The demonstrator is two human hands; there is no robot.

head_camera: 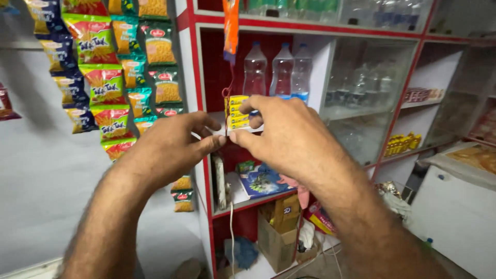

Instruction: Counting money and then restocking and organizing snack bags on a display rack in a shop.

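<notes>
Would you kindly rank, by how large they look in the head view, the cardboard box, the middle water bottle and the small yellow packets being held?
1. Cardboard box
2. Middle water bottle, close to the box, so unsure
3. Yellow packets, smallest though nearest; partly hidden by the right hand

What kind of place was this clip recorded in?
Most likely a small grocery or snack shop: strips of colourful snack packets hang on the wall, clear plastic water bottles stand in a red-and-white shelf unit, and both hands handle a small yellow packet strip.
</notes>
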